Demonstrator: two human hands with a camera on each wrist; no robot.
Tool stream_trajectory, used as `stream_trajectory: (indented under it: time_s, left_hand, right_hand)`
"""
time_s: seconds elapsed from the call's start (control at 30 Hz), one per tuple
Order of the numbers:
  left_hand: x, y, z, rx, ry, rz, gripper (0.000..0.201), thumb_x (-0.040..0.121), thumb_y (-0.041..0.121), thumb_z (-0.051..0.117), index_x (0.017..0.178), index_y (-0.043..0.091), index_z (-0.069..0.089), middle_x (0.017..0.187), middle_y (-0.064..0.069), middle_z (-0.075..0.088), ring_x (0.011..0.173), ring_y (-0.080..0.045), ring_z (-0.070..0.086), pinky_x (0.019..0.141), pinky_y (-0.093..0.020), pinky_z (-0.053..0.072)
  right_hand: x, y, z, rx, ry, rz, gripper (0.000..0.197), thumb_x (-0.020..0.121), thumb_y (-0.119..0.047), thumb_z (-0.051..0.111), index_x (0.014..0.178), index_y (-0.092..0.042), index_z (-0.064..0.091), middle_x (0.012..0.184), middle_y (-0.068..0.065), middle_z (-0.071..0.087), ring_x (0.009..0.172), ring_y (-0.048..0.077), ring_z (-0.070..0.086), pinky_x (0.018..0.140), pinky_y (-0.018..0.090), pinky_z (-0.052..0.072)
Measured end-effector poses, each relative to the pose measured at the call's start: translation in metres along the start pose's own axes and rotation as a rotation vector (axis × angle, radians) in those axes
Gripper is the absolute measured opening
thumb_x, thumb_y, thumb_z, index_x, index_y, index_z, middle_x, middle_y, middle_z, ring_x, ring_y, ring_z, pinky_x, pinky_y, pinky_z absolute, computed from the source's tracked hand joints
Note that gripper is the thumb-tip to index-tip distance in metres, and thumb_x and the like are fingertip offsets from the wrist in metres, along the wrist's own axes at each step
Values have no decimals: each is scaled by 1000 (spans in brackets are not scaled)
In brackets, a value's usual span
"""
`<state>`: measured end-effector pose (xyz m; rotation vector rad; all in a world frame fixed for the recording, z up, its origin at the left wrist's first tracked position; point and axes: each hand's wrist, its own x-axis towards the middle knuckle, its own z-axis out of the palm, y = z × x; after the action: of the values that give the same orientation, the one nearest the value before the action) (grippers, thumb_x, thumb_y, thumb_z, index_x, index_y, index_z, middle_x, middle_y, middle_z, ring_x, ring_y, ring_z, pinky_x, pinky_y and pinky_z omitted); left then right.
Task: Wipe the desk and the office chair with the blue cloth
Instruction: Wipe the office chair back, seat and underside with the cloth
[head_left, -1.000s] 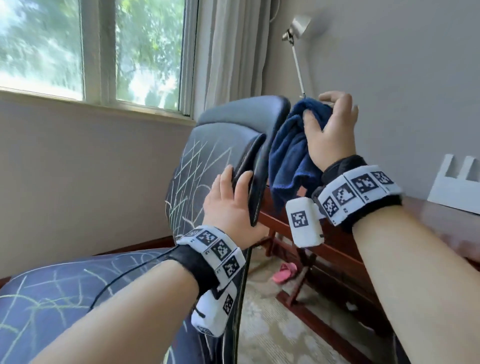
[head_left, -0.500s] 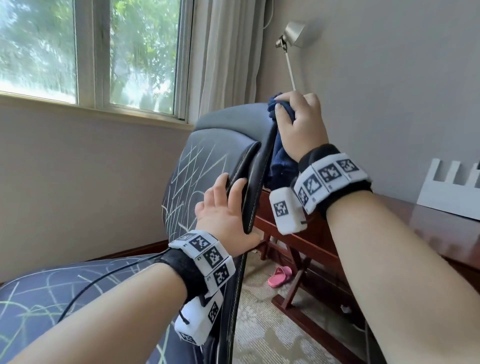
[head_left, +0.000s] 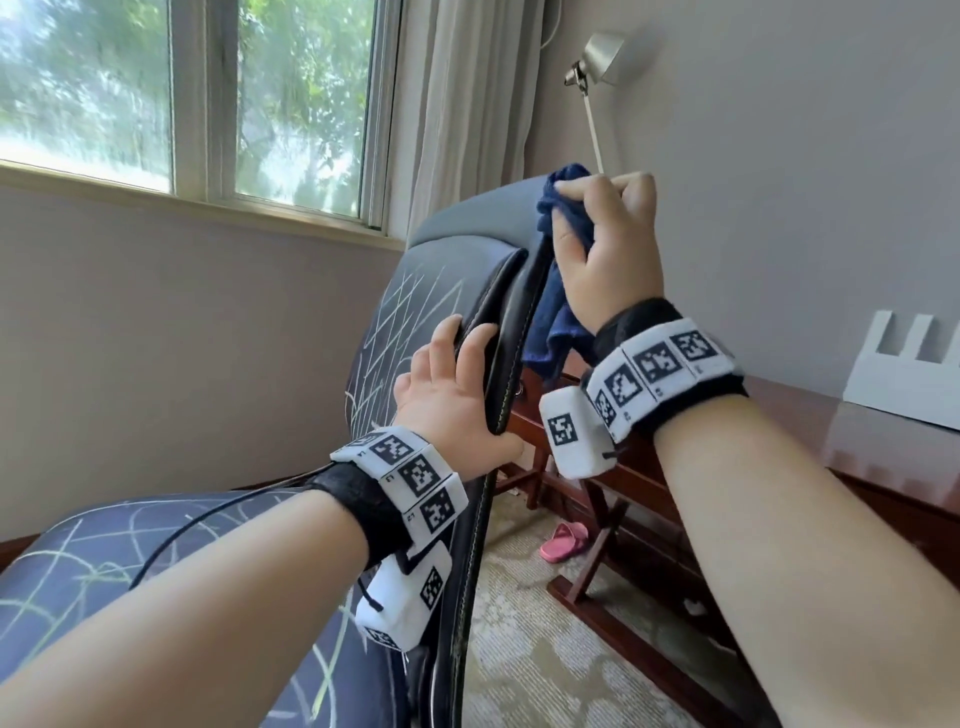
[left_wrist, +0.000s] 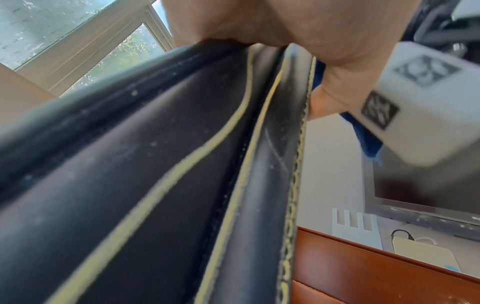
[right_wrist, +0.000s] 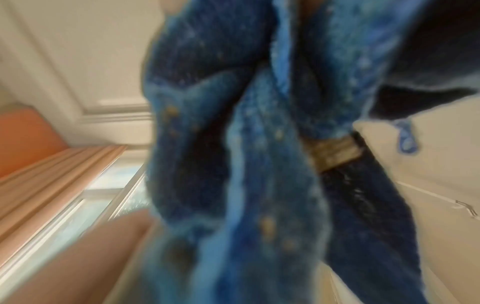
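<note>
We see the right hand (head_left: 605, 254) bunching the dark blue terry cloth (head_left: 558, 306) in curled fingers, pressed against the upper side edge of the black office chair with scribbled fabric and yellow stitching (head_left: 415, 322); the cloth's loose end hangs below the fist. The left hand (head_left: 454, 395) grips the same edge of the backrest lower down, fingers wrapped over the padded rim. The reddish-brown wooden desk (head_left: 883, 457) stands just behind the chair.
</note>
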<state>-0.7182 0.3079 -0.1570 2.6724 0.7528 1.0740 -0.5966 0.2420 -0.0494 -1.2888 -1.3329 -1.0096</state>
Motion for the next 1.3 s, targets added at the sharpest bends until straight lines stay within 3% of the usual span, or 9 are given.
stream_trajectory:
  time_s: [0.17, 0.3, 0.37, 0.47, 0.67, 0.8, 0.93, 1.07, 1.3]
  left_hand:
    - [-6, -15, 4, -122, 63, 107, 109, 64, 51, 66, 145, 35, -5, 153, 8, -8, 140, -14, 3, 112, -33, 8]
    - [-14, -52, 7, -206, 12, 216, 103, 69, 55, 54, 135, 32, -23, 155, 6, -4, 136, 2, -2, 111, -20, 2]
    - [-18, -71, 11, -105, -79, 192, 93, 79, 56, 45, 129, 33, -30, 151, 13, -14, 141, -4, -5, 114, -23, 2]
    - [-19, -84, 17, -70, -143, 181, 88, 92, 46, 46, 125, 33, -34, 143, 20, -22, 144, -11, -6, 118, -31, 4]
    - [-15, -83, 21, -53, -76, 186, 86, 84, 52, 44, 128, 40, -29, 156, 3, -14, 145, -19, 4, 117, -36, 14]
    - [-6, -73, 27, -76, -90, 152, 105, 80, 45, 65, 125, 42, -30, 156, -1, -16, 145, -19, -3, 118, -38, 10]
    - [-2, -77, 32, -196, -62, 141, 118, 71, 36, 77, 126, 45, -27, 156, 0, -14, 145, -18, -4, 118, -38, 11]
    - [-9, -84, 37, -204, -57, 161, 115, 73, 35, 75, 128, 43, -26, 156, 4, -15, 145, -14, -4, 117, -30, 7]
    - [-61, -85, 63, -307, -36, 32, 120, 64, 45, 80, 130, 45, -21, 156, -1, -11, 144, -16, -2, 118, -41, 11]
  right_hand:
    - [-75, -7, 1, -79, -141, -146, 27, 84, -22, 50, 99, -2, 62, 93, 15, 45, 83, 19, 48, 76, 24, 44]
    - [-67, -7, -2, 31, -126, -74, 27, 85, -17, 54, 107, -3, 61, 102, 14, 47, 91, 6, 43, 84, 7, 36]
    - [-52, -10, 0, 96, -31, 16, 29, 86, -12, 56, 114, -2, 57, 108, 10, 44, 94, -2, 40, 86, -4, 29]
    - [-57, -13, 10, 101, -16, 65, 29, 84, -9, 58, 112, -2, 59, 107, 2, 39, 95, 5, 44, 84, -8, 25]
    - [-118, 4, 15, 263, -186, 119, 19, 83, -13, 56, 101, -6, 57, 102, 5, 50, 94, -1, 44, 89, 0, 28]
    - [-105, 11, 16, 389, -98, 262, 22, 88, -10, 54, 102, -21, 41, 98, -8, 52, 93, 4, 50, 87, 7, 37]
    - [-105, 7, 28, 491, -147, 474, 21, 93, -10, 53, 93, -27, 39, 96, -8, 54, 93, 8, 54, 84, 8, 41]
    - [-107, 9, 27, 460, -140, 420, 23, 92, -12, 55, 90, -28, 38, 93, -10, 55, 86, 0, 55, 79, 6, 41]
    - [-116, 11, 14, 409, -269, 370, 21, 90, -11, 57, 98, -12, 37, 82, -9, 52, 72, -10, 53, 75, 11, 44]
